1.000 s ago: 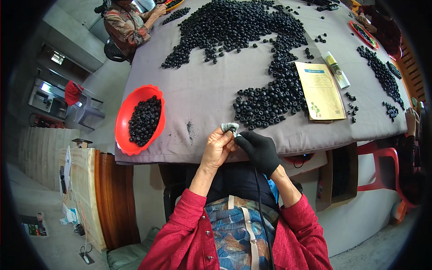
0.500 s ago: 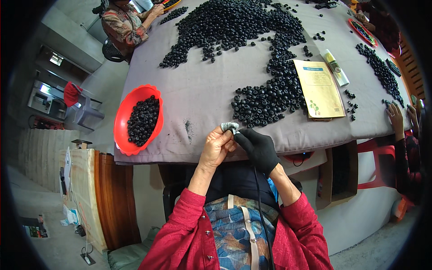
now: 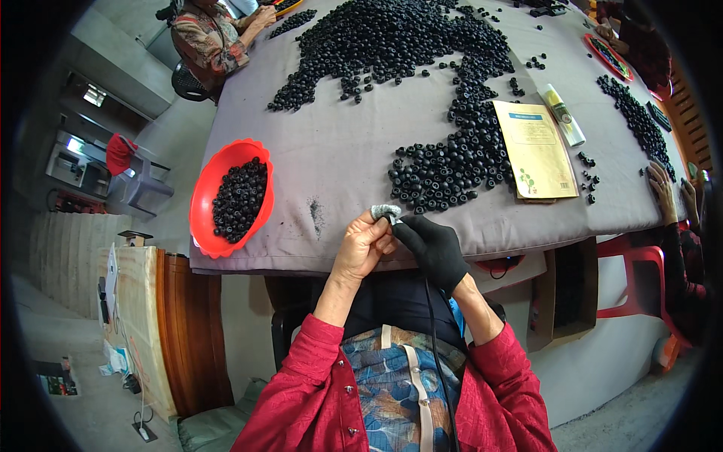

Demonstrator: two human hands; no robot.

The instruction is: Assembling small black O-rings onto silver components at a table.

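At the near table edge my two hands meet, fingers pinched together. My left hand (image 3: pixel 363 245) is bare, with a grey-white fabric wrap (image 3: pixel 385 212) on the index finger. My right hand (image 3: pixel 437 256) wears a black glove, thumb and finger closed at the left fingertips. A small dark piece and a pale metal-looking tip show between them, mostly covered by the fingers. Just beyond lies a spread of small black ring-like pieces with round holes (image 3: pixel 433 181). To the left, a red scalloped bowl (image 3: pixel 199 207) holds more of these pieces.
A grey cloth covers the table (image 3: pixel 339 143). A large heap of black pieces (image 3: pixel 376 38) lies at the back. Right of the spread are a yellow paper packet (image 3: pixel 535 147) and a white-and-yellow tube (image 3: pixel 563 117). Co-workers sit at far left (image 3: pixel 207 41) and right, a co-worker's hand (image 3: pixel 663 192) at the edge.
My hands keep the same pinch at the same spot. At the right, the co-worker's hand has shifted slightly upward along the table edge.
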